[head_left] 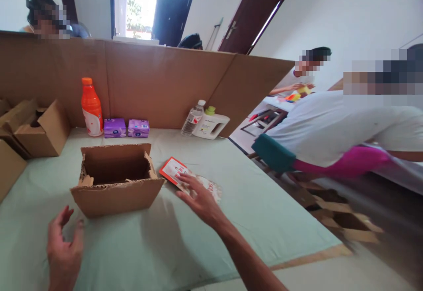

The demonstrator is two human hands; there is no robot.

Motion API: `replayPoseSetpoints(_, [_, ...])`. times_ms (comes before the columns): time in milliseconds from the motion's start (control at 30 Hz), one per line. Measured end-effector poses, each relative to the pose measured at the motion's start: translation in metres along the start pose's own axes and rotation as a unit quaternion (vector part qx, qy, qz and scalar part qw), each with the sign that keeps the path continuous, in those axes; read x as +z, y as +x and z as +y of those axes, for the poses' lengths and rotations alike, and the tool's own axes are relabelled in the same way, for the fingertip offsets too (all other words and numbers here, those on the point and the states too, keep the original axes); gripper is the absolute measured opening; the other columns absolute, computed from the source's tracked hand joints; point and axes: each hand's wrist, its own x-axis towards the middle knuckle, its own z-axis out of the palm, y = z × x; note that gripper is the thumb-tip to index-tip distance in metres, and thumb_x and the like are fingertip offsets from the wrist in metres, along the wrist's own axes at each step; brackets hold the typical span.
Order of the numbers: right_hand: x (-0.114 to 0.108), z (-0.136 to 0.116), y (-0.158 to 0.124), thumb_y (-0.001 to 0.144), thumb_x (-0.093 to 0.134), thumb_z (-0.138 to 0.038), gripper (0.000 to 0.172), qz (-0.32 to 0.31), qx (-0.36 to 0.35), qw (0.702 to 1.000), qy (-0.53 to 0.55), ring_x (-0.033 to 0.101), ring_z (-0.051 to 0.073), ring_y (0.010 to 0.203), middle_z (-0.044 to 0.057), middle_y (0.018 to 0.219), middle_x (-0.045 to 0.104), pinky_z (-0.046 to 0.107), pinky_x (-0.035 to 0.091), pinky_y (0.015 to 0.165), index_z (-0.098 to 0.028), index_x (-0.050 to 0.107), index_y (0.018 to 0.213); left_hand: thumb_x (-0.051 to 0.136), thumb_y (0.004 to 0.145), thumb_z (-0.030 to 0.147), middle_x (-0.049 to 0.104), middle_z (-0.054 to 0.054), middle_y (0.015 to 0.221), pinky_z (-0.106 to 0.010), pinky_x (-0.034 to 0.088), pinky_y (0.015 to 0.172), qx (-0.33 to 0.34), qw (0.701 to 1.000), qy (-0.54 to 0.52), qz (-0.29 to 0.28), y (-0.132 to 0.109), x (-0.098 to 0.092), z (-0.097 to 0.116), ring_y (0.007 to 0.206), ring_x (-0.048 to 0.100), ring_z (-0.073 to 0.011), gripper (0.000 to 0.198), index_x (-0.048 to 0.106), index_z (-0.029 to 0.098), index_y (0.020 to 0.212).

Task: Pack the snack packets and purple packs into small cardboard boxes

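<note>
The red-edged packet (174, 170) bears slanting letters, seemingly "SOU"; print on the white jug (205, 126) is too small to read.

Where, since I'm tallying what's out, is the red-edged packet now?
In the head view, the packet lies on the table just right of the open box, partly hidden by the right hand over it.

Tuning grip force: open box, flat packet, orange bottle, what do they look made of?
Open box: matte brown corrugated cardboard, judging by its rough, ridged edges.
Flat packet: probably printed flexible film or coated paper, since it lies thin; sheen unclear.
Orange bottle: likely smooth moulded plastic, given its shaped body and cap.
</note>
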Motion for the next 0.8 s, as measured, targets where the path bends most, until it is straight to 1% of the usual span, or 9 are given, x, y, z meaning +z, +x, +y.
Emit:
replayPoseSetpoints(67, [-0.014, 0.025, 0.013, 0.090, 0.057, -0.050, 0.048, 0.008, 0.051, 0.997, -0.054, 0.059, 0.029, 0.128, 0.012, 0.138, 0.064, 0.048, 0.047, 0.107, -0.023, 0.065, 0.129, 0.061, 0.086, 0.049, 0.067, -0.010, 0.118, -0.049, 0.046, 0.103, 0.033, 0.999, -0.007, 0.023, -0.014, -0.014, 0.010, 0.112, 0.062, -0.0298, 0.044, 0.063, 0.021, 0.119])
replayPoseSetpoints(167, [-0.019, 0.054, 0.043, 0.083, 0.058, -0.047, 0.048, 0.016, 0.120, 0.988, -0.097, 0.065, 0.033, 0.116, 0.018, 0.125, 0.070, 0.049, 0.051, 0.098, -0.017, 0.069, 0.119, 0.062, 0.087, 0.043, 0.067, -0.008, 0.116, -0.045, 0.048, 0.101, 0.100, 0.994, -0.040, 0.008, -0.028, -0.024, 0.024, 0.112, 0.062, -0.0278, 0.032, 0.065, 0.024, 0.113])
replayPoseSetpoints(300, [-0.011, 0.064, 0.061, 0.078, 0.060, -0.043, 0.034, -0.005, 0.161, 0.977, -0.137, 0.071, 0.035, 0.094, 0.017, 0.100, 0.076, 0.048, 0.055, 0.081, -0.018, 0.075, 0.095, 0.064, 0.085, 0.048, 0.060, -0.013, 0.124, -0.044, 0.056, 0.085, 0.017, 0.998, -0.065, -0.004, -0.019, -0.010, 0.026, 0.105, 0.063, -0.0275, 0.055, 0.053, 0.021, 0.133])
replayPoseSetpoints(367, [-0.010, 0.059, 0.053, 0.078, 0.060, -0.043, 0.031, 0.003, 0.163, 0.974, -0.157, 0.069, 0.038, 0.102, 0.017, 0.106, 0.075, 0.051, 0.053, 0.086, -0.020, 0.076, 0.092, 0.064, 0.081, 0.052, 0.058, -0.013, 0.121, -0.042, 0.057, 0.073, -0.022, 0.998, -0.053, -0.020, -0.008, 0.000, 0.020, 0.094, 0.063, -0.0258, 0.066, 0.051, 0.018, 0.136])
replayPoseSetpoints(467, [-0.005, 0.037, 0.032, 0.081, 0.060, -0.045, 0.039, 0.065, 0.123, 0.978, -0.154, 0.056, 0.040, 0.127, 0.018, 0.133, 0.065, 0.059, 0.043, 0.103, -0.020, 0.074, 0.107, 0.064, 0.075, 0.054, 0.058, -0.010, 0.111, -0.041, 0.055, 0.066, -0.031, 0.998, -0.023, -0.050, 0.003, 0.012, 0.013, 0.079, 0.060, -0.0222, 0.070, 0.053, 0.017, 0.135])
replayPoseSetpoints(533, [0.007, 0.010, 0.020, 0.084, 0.058, -0.047, 0.047, 0.072, 0.046, 0.994, -0.065, 0.054, 0.036, 0.130, 0.017, 0.140, 0.060, 0.056, 0.042, 0.108, -0.019, 0.068, 0.121, 0.064, 0.074, 0.054, 0.059, -0.008, 0.105, -0.040, 0.054, 0.064, -0.029, 0.997, -0.022, -0.062, 0.010, 0.017, 0.012, 0.073, 0.059, -0.0210, 0.067, 0.057, 0.017, 0.129])
replayPoseSetpoints(667, [0.045, -0.053, 0.007, 0.088, 0.059, -0.047, 0.053, -0.044, -0.055, 0.987, 0.143, 0.065, 0.029, 0.115, 0.014, 0.130, 0.068, 0.049, 0.053, 0.099, -0.020, 0.060, 0.133, 0.060, 0.076, 0.057, 0.063, -0.006, 0.092, -0.037, 0.052, 0.061, -0.021, 0.995, -0.032, -0.090, 0.025, 0.022, 0.014, 0.069, 0.060, -0.0208, 0.060, 0.061, 0.015, 0.118])
replayPoseSetpoints(733, [0.051, -0.075, 0.000, 0.087, 0.061, -0.045, 0.050, -0.034, -0.047, 0.983, 0.173, 0.067, 0.029, 0.112, 0.014, 0.127, 0.069, 0.050, 0.055, 0.096, -0.020, 0.062, 0.131, 0.058, 0.078, 0.058, 0.064, -0.005, 0.086, -0.035, 0.052, 0.060, -0.015, 0.994, -0.036, -0.100, 0.031, 0.021, 0.014, 0.065, 0.060, -0.0196, 0.059, 0.061, 0.014, 0.118])
replayPoseSetpoints(800, [0.040, -0.085, -0.012, 0.088, 0.061, -0.043, 0.044, 0.030, -0.035, 0.984, 0.172, 0.069, 0.030, 0.110, 0.014, 0.124, 0.071, 0.050, 0.057, 0.095, -0.022, 0.064, 0.127, 0.058, 0.079, 0.056, 0.064, -0.003, 0.082, -0.034, 0.052, 0.060, -0.012, 0.993, -0.039, -0.107, 0.032, 0.017, 0.011, 0.064, 0.060, -0.0186, 0.058, 0.061, 0.015, 0.119])
